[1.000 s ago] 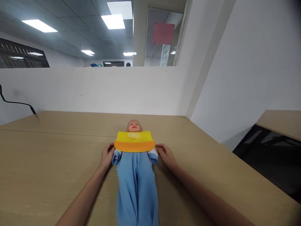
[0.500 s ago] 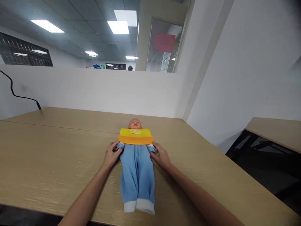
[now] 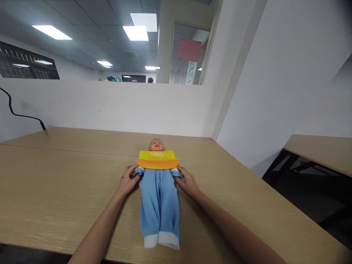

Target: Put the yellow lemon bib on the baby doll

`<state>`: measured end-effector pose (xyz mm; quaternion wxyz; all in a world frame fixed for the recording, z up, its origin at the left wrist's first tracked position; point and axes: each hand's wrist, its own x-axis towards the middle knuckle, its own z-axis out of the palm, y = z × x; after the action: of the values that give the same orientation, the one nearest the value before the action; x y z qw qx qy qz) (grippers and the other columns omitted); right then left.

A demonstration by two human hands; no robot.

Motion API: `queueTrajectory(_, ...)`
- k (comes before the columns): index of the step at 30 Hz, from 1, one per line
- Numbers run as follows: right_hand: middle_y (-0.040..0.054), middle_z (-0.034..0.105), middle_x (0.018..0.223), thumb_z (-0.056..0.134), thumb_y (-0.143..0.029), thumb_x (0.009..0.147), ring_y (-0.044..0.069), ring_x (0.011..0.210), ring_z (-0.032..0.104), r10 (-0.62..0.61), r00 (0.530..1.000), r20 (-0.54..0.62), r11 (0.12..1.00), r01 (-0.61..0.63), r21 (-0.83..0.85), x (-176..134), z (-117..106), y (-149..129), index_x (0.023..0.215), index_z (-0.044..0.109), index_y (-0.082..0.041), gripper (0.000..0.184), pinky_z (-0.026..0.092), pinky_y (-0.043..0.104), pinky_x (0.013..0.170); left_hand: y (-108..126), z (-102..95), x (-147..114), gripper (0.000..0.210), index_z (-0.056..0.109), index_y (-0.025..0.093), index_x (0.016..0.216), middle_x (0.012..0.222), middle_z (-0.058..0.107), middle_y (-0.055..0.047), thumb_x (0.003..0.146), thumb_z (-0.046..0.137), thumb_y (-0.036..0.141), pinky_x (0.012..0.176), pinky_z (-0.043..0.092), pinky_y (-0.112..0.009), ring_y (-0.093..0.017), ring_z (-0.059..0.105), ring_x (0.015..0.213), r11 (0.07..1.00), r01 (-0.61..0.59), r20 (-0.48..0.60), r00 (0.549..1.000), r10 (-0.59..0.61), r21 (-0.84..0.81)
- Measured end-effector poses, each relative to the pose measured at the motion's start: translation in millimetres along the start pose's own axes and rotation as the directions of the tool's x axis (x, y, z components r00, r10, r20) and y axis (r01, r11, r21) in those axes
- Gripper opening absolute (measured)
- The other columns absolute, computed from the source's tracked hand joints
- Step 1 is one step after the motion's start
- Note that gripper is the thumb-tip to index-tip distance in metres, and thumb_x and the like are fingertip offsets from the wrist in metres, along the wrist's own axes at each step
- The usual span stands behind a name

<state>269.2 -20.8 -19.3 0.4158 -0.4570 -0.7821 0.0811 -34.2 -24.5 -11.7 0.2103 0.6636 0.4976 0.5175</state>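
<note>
A baby doll [image 3: 156, 144] lies on its back on the table, head toward the wall. Over its chest is a yellow bib [image 3: 166, 155] with an orange lower pocket and a printed citrus slice. Blue trousers [image 3: 159, 205] with white cuffs cover its legs, which point toward me. My left hand [image 3: 128, 180] has thumb and fingers around the doll's left-side blue sleeve cuff [image 3: 139, 171]. On the other side, my right hand [image 3: 188, 181] grips the right-side cuff [image 3: 175, 172] in the same way. The doll's own hands are hidden.
The light wooden table [image 3: 68, 183] reaches back to a white wall [image 3: 123, 106] with a window above it. A black cable [image 3: 26, 116] hangs at the far left. Another table [image 3: 321, 150] with a dark frame stands at the right.
The view has shifted slightly. Both hands stay at the doll's sleeve cuffs, and the left-side cuff sits a little differently in my left fingers. The doll and bib look unmoved.
</note>
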Motion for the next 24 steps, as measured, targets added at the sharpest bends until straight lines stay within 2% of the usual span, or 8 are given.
queueTrajectory(7, 0.0115, 0.062, 0.105, 0.049, -0.035, 0.084, 0.023, 0.090, 0.059, 0.048, 0.999, 0.004, 0.999, -0.048, 0.005, 1, 0, -2, 0.114, 0.057, -0.015, 0.037, 0.047, 0.035, 0.080, 1, 3.2, -3, 0.037, 0.057, 0.022, 0.107, 0.106, 0.058, -0.005, 0.070, 0.053, 0.021, 0.083, 0.047, -0.032, -0.019, 0.057, 0.094, 0.998, -0.005, 0.008, 1.000, 0.005, 0.068)
queueTrajectory(16, 0.0109, 0.063, 0.105, 0.047, -0.032, 0.083, 0.021, 0.091, 0.059, 0.034, 0.998, -0.053, 0.999, -0.035, -0.020, 1, 1, 4, 0.114, 0.057, -0.013, 0.037, 0.047, 0.033, 0.079, 5, 0.6, -2, 0.031, 0.056, 0.021, 0.095, 0.098, 0.058, -0.002, 0.064, 0.055, 0.018, 0.070, 0.048, -0.027, -0.015, 0.056, 0.083, 0.999, -0.013, 0.081, 0.997, 0.009, 0.044)
queueTrajectory(24, 0.0107, 0.062, 0.105, 0.046, -0.033, 0.086, 0.020, 0.089, 0.059, 0.042, 0.998, -0.043, 0.999, -0.042, 0.014, 2, 2, 9, 0.114, 0.057, -0.013, 0.037, 0.049, 0.030, 0.075, 3, -4.6, 2, 0.028, 0.064, 0.018, 0.094, 0.095, 0.059, -0.005, 0.069, 0.054, 0.022, 0.068, 0.048, -0.028, -0.014, 0.056, 0.075, 0.999, -0.029, 0.059, 0.998, 0.028, 0.028)
